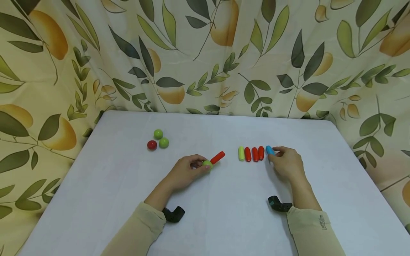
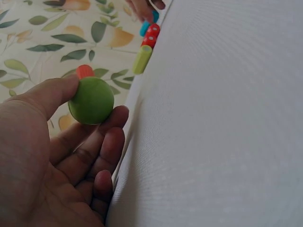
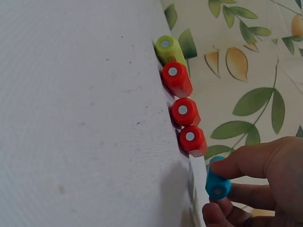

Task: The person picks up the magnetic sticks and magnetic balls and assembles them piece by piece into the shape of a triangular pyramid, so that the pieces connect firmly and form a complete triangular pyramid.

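Observation:
My left hand (image 1: 186,172) pinches a green ball (image 2: 91,100) between thumb and fingertips. A red rod (image 1: 218,157) sticks out from the ball, pointing up and to the right in the head view. At the right end of a row of rods, my right hand (image 1: 288,164) pinches a blue rod (image 3: 218,179) between thumb and fingers. Beside it stand three red rods (image 1: 255,154) and a yellow-green rod (image 1: 241,153), side by side on the table. In the right wrist view their near ends carry round silvery dots.
Two green balls (image 1: 164,143) and a dark red ball (image 1: 152,145) lie grouped at the back left of the white table (image 1: 224,220). Behind the table hangs a leaf-and-fruit patterned cloth (image 1: 205,81). Each wrist wears a black camera (image 1: 279,204).

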Demonstrator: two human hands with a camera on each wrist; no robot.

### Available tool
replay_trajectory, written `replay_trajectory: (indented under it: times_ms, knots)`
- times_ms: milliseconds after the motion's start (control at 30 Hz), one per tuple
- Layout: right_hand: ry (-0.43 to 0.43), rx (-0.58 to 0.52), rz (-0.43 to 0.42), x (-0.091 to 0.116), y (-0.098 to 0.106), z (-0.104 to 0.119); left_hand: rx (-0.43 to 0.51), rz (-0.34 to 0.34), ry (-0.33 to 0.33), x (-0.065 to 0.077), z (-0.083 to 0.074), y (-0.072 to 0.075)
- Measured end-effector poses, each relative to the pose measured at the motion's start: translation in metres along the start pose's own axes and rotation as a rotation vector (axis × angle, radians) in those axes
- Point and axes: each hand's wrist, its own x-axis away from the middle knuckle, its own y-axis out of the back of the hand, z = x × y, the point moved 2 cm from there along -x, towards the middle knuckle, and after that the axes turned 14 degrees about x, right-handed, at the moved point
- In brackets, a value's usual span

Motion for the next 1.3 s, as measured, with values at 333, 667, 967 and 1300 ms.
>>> replay_trajectory:
  times_ms: [333, 667, 967, 1300]
  knots:
    - [0.039, -0.074, -0.06, 0.003, 0.002, 0.006, 0.012, -0.002, -0.011, -0.001, 0.002, 0.0]
    - [0.157, -0.15, -0.06, 0.013, 0.008, 0.022, 0.028, 0.0, 0.024, 0.0, 0.003, 0.0]
    - [0.35, -0.179, -0.068, 0.021, 0.006, 0.035, 0.038, -0.006, 0.024, 0.002, 0.002, -0.001]
    - [0.466, -0.195, -0.029, 0.023, -0.004, 0.046, 0.049, 0.007, -0.005, 0.001, 0.002, -0.001]
